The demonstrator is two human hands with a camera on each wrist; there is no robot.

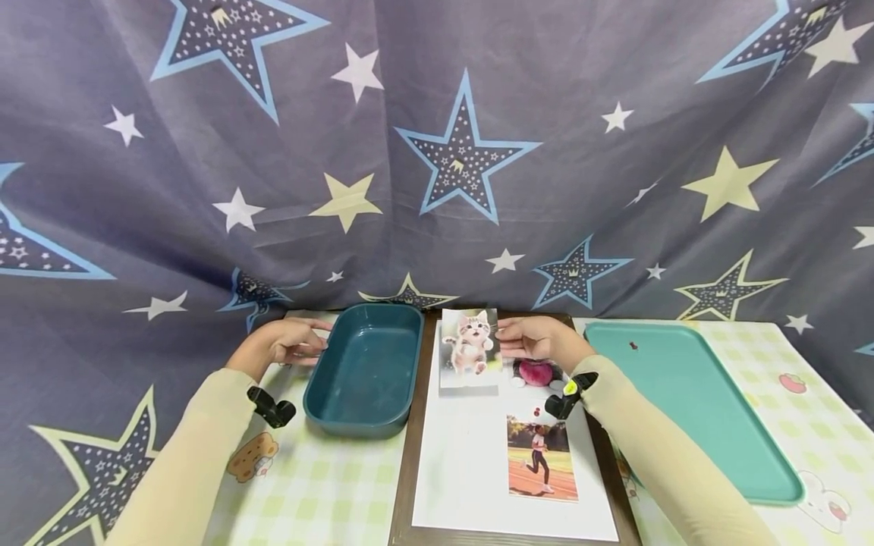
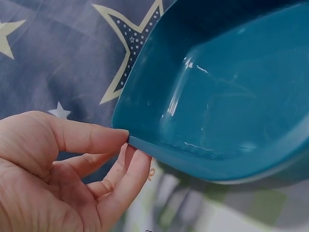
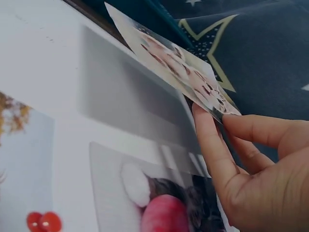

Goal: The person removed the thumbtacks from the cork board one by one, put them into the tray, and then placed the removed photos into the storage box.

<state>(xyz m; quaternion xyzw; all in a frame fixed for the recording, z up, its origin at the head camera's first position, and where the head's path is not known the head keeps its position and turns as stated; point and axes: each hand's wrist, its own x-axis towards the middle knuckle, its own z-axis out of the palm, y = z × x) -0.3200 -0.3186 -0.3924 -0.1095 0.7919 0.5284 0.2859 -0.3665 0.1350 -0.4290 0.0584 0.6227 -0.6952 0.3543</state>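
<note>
My left hand pinches the left rim of a dark teal bin; in the left wrist view the thumb lies on top of the bin and the fingers curl beneath its edge. My right hand pinches the right edge of a kitten photo, lifted and tilted above the white board. In the right wrist view the kitten photo is held between the thumb and fingers of that hand, casting a shadow on the board.
On the board lie a runner photo and a photo of a pink thing, with a red pin between them. A light teal tray holding one small red pin lies to the right. A star-print cloth hangs behind.
</note>
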